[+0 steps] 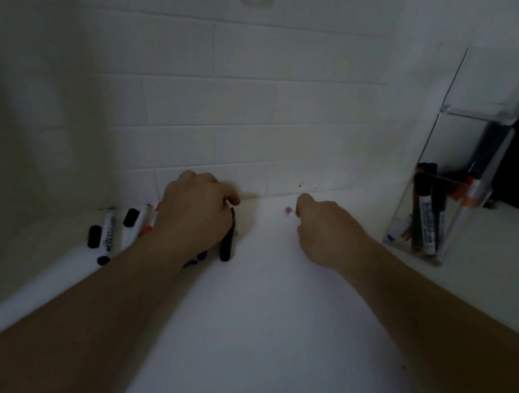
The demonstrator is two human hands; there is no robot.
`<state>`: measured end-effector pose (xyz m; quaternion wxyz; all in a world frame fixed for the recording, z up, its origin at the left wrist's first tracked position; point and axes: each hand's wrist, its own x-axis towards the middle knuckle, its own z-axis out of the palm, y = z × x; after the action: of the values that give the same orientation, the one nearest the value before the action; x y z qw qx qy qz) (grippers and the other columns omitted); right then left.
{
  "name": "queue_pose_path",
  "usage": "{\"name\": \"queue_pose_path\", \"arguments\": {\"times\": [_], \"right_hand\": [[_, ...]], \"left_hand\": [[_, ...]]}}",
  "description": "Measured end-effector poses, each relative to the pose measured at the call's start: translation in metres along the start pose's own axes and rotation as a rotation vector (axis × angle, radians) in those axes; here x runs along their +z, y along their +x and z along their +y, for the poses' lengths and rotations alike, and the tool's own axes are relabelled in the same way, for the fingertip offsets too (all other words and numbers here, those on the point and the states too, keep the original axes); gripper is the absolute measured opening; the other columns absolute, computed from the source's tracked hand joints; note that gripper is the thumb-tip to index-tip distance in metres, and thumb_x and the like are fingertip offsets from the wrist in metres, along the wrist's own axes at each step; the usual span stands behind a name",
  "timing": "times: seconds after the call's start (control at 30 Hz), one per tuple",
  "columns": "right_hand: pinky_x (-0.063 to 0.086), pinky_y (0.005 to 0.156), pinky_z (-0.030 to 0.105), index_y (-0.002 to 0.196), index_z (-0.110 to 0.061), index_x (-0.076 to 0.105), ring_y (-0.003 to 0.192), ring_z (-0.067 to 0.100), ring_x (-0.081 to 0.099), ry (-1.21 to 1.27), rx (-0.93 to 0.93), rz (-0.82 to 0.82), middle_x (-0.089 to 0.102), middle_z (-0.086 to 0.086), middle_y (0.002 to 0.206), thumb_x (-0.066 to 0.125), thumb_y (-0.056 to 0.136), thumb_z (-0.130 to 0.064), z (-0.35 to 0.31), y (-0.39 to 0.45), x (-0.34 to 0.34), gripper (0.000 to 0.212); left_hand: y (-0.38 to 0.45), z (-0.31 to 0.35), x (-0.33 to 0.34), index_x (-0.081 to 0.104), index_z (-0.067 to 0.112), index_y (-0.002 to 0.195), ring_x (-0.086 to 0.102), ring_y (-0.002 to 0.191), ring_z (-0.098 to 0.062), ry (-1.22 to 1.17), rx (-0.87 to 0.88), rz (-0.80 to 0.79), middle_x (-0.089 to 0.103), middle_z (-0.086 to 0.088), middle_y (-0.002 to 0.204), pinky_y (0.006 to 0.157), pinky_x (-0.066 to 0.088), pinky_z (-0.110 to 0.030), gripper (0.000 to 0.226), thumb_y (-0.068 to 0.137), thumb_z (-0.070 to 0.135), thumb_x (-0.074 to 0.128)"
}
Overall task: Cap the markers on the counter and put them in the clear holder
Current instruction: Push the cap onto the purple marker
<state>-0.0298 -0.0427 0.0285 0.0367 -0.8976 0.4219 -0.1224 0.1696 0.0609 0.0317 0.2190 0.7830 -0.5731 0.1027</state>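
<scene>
Marker labels too blurred to read. Left hand curls its fingers round a black marker on the white counter beside loose markers; right hand pinches something small and purple, identity unclear. Clear holder stands right, against the white tiled wall, holding markers.

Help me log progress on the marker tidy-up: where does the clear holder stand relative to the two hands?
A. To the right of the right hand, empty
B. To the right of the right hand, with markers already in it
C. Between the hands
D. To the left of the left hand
B: the clear holder stands on the counter beyond the right hand, far from the left hand, and several markers stand inside it.
</scene>
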Motion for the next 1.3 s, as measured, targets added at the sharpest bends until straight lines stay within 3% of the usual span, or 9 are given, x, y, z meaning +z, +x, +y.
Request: {"name": "queue_pose_path", "arguments": {"times": [0.13, 0.2, 0.33, 0.43, 0.6, 0.73, 1.0, 1.2, 1.3], "right_hand": [[0.041, 0.055, 0.033, 0.130, -0.022, 0.039, 0.064, 0.020, 0.054, 0.154, 0.027, 0.131, 0.054, 0.001, 0.079, 0.040, 0.099, -0.009, 0.022, -0.029, 0.001, 0.033], [0.039, 0.052, 0.031, 0.119, -0.026, 0.046, 0.062, 0.018, 0.054, 0.273, 0.031, 0.181, 0.055, 0.000, 0.075, 0.040, 0.099, -0.006, 0.026, -0.033, 0.000, 0.029], [0.047, 0.074, 0.029, 0.088, -0.017, 0.070, 0.079, 0.027, 0.064, 0.264, -0.063, 0.206, 0.071, 0.010, 0.087, 0.034, 0.091, -0.019, 0.025, -0.027, -0.002, 0.036], [0.046, 0.071, 0.029, 0.075, -0.011, 0.069, 0.071, 0.024, 0.063, 0.434, -0.037, 0.179, 0.070, 0.010, 0.077, 0.035, 0.089, -0.023, 0.029, -0.028, -0.003, 0.039], [0.046, 0.062, 0.037, 0.068, -0.014, 0.056, 0.063, 0.021, 0.056, 0.502, -0.033, 0.149, 0.058, 0.003, 0.064, 0.042, 0.088, -0.026, 0.027, -0.032, -0.004, 0.028], [0.047, 0.062, 0.035, 0.072, -0.022, 0.058, 0.064, 0.013, 0.057, 0.435, -0.062, 0.122, 0.058, -0.004, 0.067, 0.046, 0.092, -0.024, 0.023, -0.034, -0.006, 0.023], [0.052, 0.066, 0.042, 0.070, -0.025, 0.054, 0.065, 0.011, 0.056, 0.434, -0.094, 0.145, 0.059, -0.004, 0.069, 0.032, 0.084, -0.041, 0.029, -0.030, 0.005, 0.030], [0.053, 0.067, 0.042, 0.074, -0.024, 0.060, 0.066, 0.010, 0.058, 0.468, -0.097, 0.154, 0.063, -0.004, 0.071, 0.033, 0.084, -0.040, 0.031, -0.029, 0.007, 0.033], [0.054, 0.067, 0.041, 0.075, -0.023, 0.062, 0.066, 0.011, 0.060, 0.466, -0.105, 0.158, 0.065, -0.004, 0.071, 0.038, 0.087, -0.036, 0.032, -0.028, 0.010, 0.030]], "left_hand": [[-0.001, -0.003, 0.001, 0.071, 0.037, 0.106, 0.049, 0.104, -0.024, 0.012, 0.009, -0.007, 0.066, 0.007, 0.106, 0.089, 0.041, -0.038, 0.026, 0.090, 0.028, 0.054], [-0.001, -0.001, 0.002, 0.071, 0.040, 0.106, 0.048, 0.105, -0.023, 0.036, 0.018, -0.024, 0.065, 0.009, 0.108, 0.091, 0.041, -0.039, 0.023, 0.087, 0.038, 0.057], [-0.001, 0.006, 0.000, 0.067, 0.043, 0.115, 0.047, 0.113, -0.024, 0.121, 0.041, -0.116, 0.060, 0.011, 0.121, 0.095, 0.038, -0.040, 0.044, 0.081, 0.059, 0.045], [-0.007, 0.006, -0.001, 0.063, 0.045, 0.121, 0.045, 0.114, -0.022, 0.172, 0.052, -0.143, 0.057, 0.013, 0.123, 0.095, 0.038, -0.039, 0.061, 0.072, 0.067, 0.033], [-0.010, 0.004, -0.002, 0.053, 0.050, 0.132, 0.038, 0.119, -0.018, 0.179, 0.045, -0.219, 0.049, 0.015, 0.128, 0.097, 0.033, -0.038, 0.059, 0.076, 0.063, 0.037], [-0.010, 0.006, 0.002, 0.062, 0.049, 0.121, 0.039, 0.115, -0.018, 0.134, 0.050, -0.198, 0.051, 0.015, 0.121, 0.094, 0.033, -0.040, 0.064, 0.068, 0.066, 0.030], [-0.007, 0.013, 0.006, 0.065, 0.046, 0.120, 0.041, 0.113, -0.022, 0.140, 0.085, -0.168, 0.055, 0.013, 0.117, 0.089, 0.030, -0.037, 0.038, 0.086, 0.047, 0.048], [-0.008, 0.020, 0.002, 0.063, 0.049, 0.118, 0.048, 0.106, -0.014, 0.058, 0.159, -0.136, 0.062, 0.025, 0.094, 0.088, 0.028, -0.036, 0.031, 0.090, 0.035, 0.060], [-0.008, 0.020, 0.000, 0.064, 0.046, 0.114, 0.054, 0.092, -0.011, -0.040, 0.155, -0.040, 0.056, 0.033, 0.078, 0.089, 0.037, -0.040, 0.031, 0.085, 0.035, 0.064]]}}
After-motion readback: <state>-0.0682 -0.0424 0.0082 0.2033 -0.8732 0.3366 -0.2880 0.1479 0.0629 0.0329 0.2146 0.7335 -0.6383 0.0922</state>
